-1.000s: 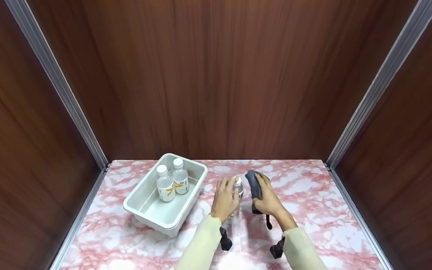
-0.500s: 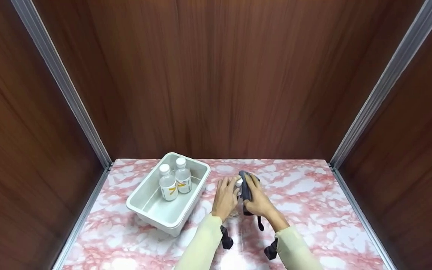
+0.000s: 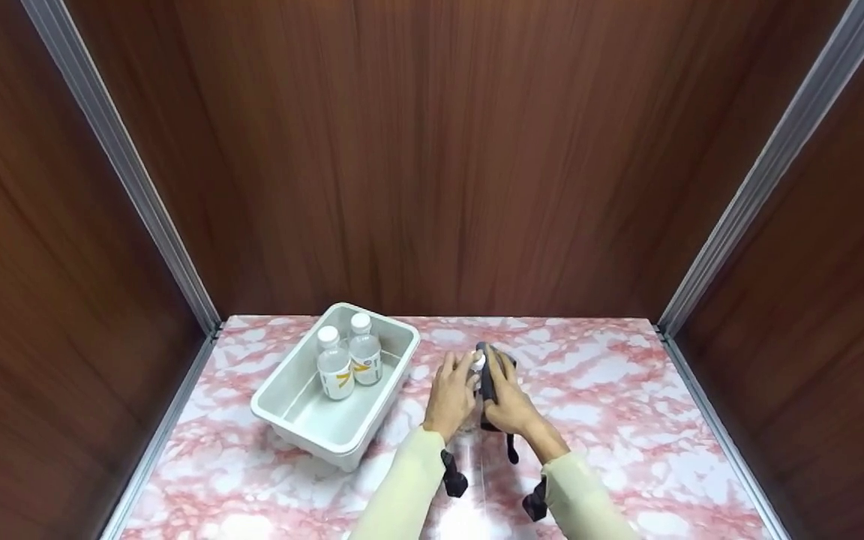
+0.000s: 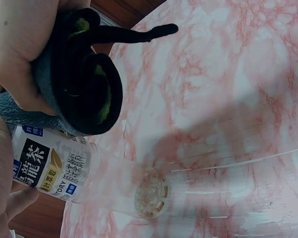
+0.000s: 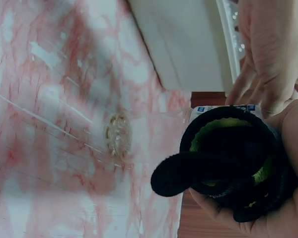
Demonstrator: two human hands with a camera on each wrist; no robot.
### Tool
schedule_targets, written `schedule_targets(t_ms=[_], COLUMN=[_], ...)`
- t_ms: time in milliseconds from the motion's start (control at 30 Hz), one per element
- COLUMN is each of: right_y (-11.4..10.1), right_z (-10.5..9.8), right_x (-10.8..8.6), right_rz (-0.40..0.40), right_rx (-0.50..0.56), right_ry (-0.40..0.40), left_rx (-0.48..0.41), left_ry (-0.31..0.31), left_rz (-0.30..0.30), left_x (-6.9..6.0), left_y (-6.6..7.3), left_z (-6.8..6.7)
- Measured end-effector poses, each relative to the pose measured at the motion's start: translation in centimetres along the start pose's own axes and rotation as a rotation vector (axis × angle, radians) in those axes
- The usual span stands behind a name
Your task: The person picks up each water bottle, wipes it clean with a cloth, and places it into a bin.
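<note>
In the head view my left hand (image 3: 451, 394) grips a clear bottle from its left side; its white cap (image 3: 478, 363) shows between the hands. The bottle stands upright on the table. In the left wrist view its label (image 4: 52, 166) carries Chinese characters, and its lower part is see-through. My right hand (image 3: 511, 405) holds a rolled dark grey cloth piece (image 3: 487, 386) against the bottle's right side. Its end shows black layers with green inside, and a black strap (image 5: 171, 176) hangs from it. What kind of cloth item it is I cannot tell.
A pale grey bin (image 3: 304, 439) stands to the left on the pink-and-white marbled table (image 3: 627, 420). Inside it two white-capped bottles stand upright, a front one (image 3: 337, 381) and a rear one (image 3: 367, 364). Brown wooden panels (image 3: 432, 165) enclose the table at the back and sides.
My right hand has moved left with the rolled cloth piece, from a gap beside the bottle to its side. The left hand has stayed on the bottle. The head view has shifted slightly.
</note>
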State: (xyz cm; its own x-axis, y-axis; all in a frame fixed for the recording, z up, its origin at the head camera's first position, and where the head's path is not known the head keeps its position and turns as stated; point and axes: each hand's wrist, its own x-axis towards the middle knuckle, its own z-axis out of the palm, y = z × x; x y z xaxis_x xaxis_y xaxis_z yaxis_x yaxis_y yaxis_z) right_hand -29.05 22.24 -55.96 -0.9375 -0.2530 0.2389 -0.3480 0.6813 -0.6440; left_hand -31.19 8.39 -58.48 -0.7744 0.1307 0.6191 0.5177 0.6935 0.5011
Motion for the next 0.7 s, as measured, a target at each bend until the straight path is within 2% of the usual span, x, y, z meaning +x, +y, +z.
schedule_targets(t_ms=[233, 700], right_y=[-0.09, -0.10], right_z=[0.23, 0.81], right_x=[0.10, 0.24], right_rz=[0.022, 0.019], right_rx=[-0.036, -0.077], right_ry=[-0.027, 0.019], left_rx=[0.002, 0.030], left_ry=[0.001, -0.010], left_rz=[0.019, -0.013], left_x=[0.08, 0.07], left_y=[-0.12, 0.02], left_z=[-0.14, -0.21])
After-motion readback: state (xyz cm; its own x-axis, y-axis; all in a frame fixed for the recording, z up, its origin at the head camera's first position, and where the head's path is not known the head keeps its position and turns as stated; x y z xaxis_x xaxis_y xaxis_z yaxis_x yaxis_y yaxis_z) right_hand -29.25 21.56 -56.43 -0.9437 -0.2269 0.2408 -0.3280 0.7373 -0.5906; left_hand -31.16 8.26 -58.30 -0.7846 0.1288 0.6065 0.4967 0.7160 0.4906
